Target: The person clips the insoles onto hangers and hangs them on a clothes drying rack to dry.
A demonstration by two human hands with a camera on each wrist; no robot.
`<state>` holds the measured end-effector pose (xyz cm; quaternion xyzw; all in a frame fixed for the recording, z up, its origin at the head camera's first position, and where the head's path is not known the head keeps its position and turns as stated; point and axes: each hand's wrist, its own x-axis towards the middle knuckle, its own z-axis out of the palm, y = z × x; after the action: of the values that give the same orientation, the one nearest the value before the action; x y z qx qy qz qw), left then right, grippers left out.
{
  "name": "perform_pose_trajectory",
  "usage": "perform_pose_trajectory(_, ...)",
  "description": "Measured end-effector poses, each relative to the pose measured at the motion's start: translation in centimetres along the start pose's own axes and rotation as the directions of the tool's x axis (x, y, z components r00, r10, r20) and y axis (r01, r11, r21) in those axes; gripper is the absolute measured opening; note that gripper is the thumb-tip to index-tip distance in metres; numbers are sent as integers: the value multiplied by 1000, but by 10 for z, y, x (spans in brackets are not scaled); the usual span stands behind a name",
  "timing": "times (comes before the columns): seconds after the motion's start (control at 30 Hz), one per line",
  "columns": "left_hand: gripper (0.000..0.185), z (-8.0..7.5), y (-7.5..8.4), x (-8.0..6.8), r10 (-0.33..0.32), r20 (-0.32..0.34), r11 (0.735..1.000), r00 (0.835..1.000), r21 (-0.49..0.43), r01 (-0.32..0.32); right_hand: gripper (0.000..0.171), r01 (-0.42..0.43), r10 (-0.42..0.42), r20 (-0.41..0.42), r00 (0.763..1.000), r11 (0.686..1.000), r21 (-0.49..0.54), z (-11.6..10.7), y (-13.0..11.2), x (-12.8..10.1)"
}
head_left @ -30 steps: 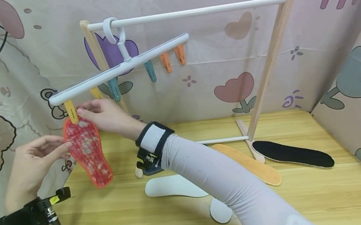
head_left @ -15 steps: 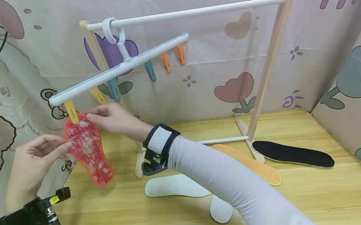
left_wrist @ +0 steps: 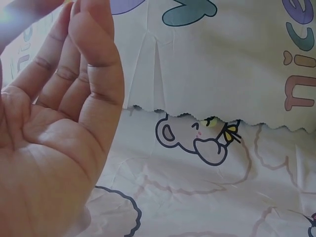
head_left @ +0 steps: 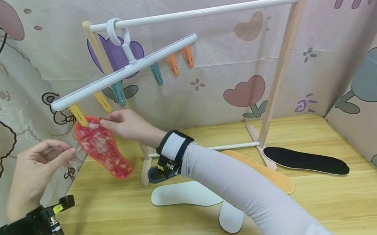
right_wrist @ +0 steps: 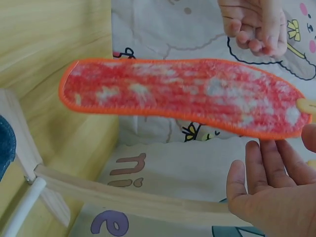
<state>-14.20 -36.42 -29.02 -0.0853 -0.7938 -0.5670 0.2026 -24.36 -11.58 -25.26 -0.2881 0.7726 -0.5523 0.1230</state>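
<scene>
A red patterned insole (head_left: 100, 143) with an orange rim hangs tilted from the end yellow clip (head_left: 79, 115) of the white clip hanger (head_left: 107, 79). My left hand (head_left: 37, 165) is apart from it on the left, fingers loosely bent, holding nothing. In the left wrist view the left hand (left_wrist: 54, 113) likewise shows an unfilled palm. Beside the insole's upper right edge is my right hand (head_left: 133, 125). The right wrist view shows the right hand (right_wrist: 271, 187) with extended fingers close to the rim; whether they touch it I cannot tell. The insole looks slightly blurred there.
A rack with a white top rod (head_left: 211, 11) and wooden posts (head_left: 283, 64) carries the hanger. Teal clips (head_left: 156, 73) and orange clips (head_left: 173, 65) hang along it. White insoles (head_left: 183, 193), an orange insole (head_left: 264, 171) and a black insole (head_left: 305, 160) lie on the table.
My left hand has let go of the red insole, whose lower end has swung right and up, tilting its clip. My right hand has shifted right and slightly down.
</scene>
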Motion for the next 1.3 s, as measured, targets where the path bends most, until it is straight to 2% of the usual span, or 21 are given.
perform_pose_trajectory(0.2, 10, 3, 2, 1, 37, 47, 999, 998, 21, -38, 41, 27, -27, 5, 1000, 1000, -10, -6, 7, -2)
perform_pose_trajectory(0.67, 11, 12, 4, 3, 31, 102, 996, 994, 77, -39, 42, 25, -25, 2, 1000, 1000, 8, -18, 24, -8)
perform_pose_trajectory(0.9, 16, 16, 2, 5, 53, 151, 998, 987, 34, -58, 43, 13, -13, -4, 1000, 1000, -8, -25, 31, -12)
perform_pose_trajectory(1.13, 12, 21, 6, 6, 27, 144, 982, 989, 184, -53, 39, -9, 9, -10, 1000, 1000, 16, -31, 38, -17)
perform_pose_trajectory(1.3, 11, 23, 9, 6, 26, 165, 976, 986, 211, -61, 40, -2, 2, -3, 1000, 1000, 13, -36, 44, -22)
